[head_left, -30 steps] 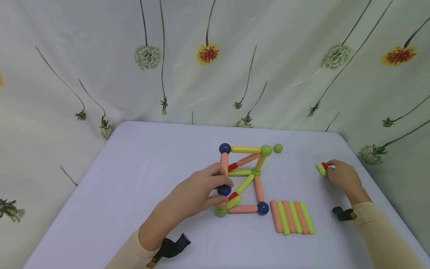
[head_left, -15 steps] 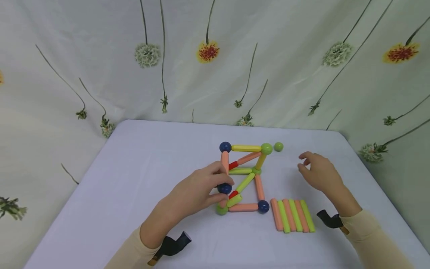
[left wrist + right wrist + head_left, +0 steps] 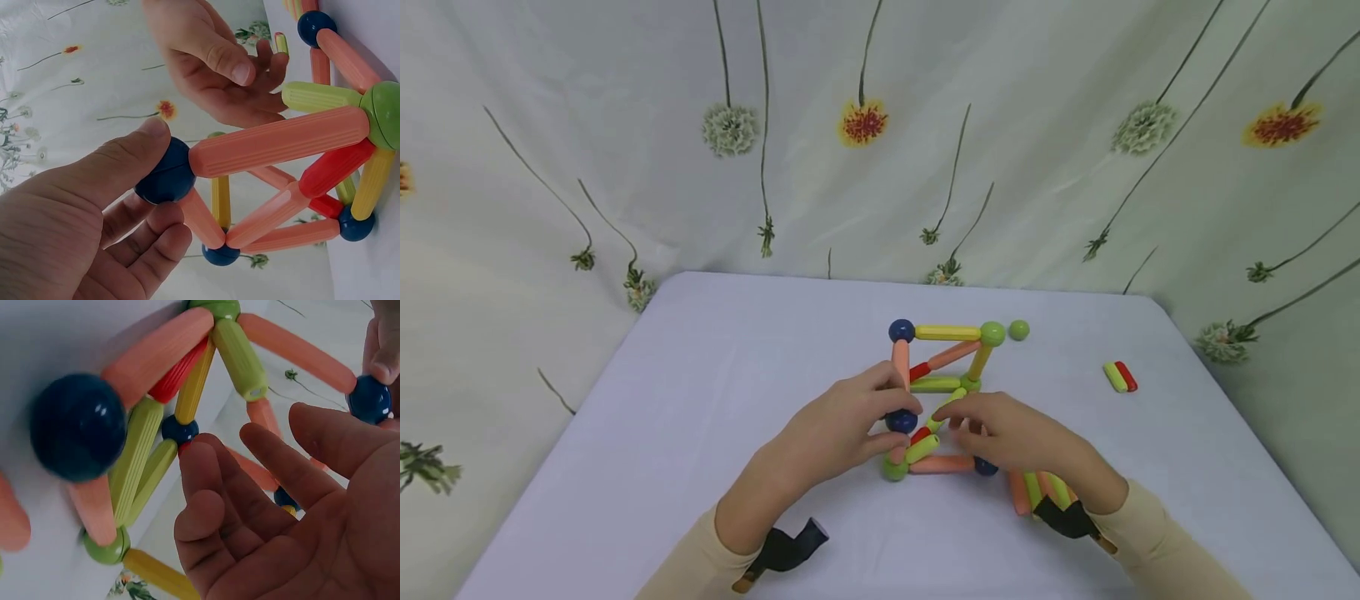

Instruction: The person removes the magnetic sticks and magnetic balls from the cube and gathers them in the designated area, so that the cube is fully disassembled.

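A frame of coloured sticks and balls stands mid-table in the head view. My left hand (image 3: 831, 429) pinches its upper dark blue ball (image 3: 165, 175) between thumb and fingers. From that ball an orange stick (image 3: 281, 140) runs down to a green ball (image 3: 895, 469). A light green stick (image 3: 240, 359) juts from this green ball with one end free. My right hand (image 3: 1018, 433) hovers at the frame's right side, fingers loosely bent and nothing between them. Below it a dark blue ball (image 3: 78, 427) is partly covered in the head view.
Orange and green sticks (image 3: 1021, 493) lie in a row under my right wrist, partly hidden. One green stick (image 3: 1115, 377) and a red stick (image 3: 1126, 376) lie together at the right. A loose green ball (image 3: 1018, 330) sits behind the frame. Patterned cloth (image 3: 1030, 150) hangs beyond the table.
My right hand has left the green and red sticks at the right and come leftward to the frame; those sticks stay on the table. My left hand keeps its hold on the ball.
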Demonstrator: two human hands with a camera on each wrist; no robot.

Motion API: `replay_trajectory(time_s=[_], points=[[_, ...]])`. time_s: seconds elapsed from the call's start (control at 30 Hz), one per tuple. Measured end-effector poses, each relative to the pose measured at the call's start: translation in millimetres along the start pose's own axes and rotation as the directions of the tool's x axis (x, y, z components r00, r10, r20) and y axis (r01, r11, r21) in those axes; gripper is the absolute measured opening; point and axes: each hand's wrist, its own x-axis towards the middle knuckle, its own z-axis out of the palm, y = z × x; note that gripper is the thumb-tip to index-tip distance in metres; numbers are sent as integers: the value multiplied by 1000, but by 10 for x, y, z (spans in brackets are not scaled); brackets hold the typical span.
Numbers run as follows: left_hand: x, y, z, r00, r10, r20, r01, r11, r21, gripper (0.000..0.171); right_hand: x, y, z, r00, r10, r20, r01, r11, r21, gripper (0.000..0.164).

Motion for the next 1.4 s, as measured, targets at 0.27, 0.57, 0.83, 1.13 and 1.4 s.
replay_trajectory(time_s=[0.27,0.57,0.83,1.13,1.4], points=[[11,8,27,1000,12,-2,-12,1000,7,31,108,-66,310,994,-103,-21,103,995,-17,21],[43,33,20,1000,4,2,-4,1000,12,32,-5,-194,576,998,-46,-51,36,983,-181,20],[40,50,31,1000,9,21,-9,1000,7,31,-89,-174,713,996,-63,-59,52,984,-169,22],[8,62,38,1000,-11,23,11,1000,25,32,-297,-136,663,992,0,-123,-5,999,-39,31],[8,60,30,999,-20,33,19,999,26,33,-607,233,154,845,288,-451,-275,957,94,27]])
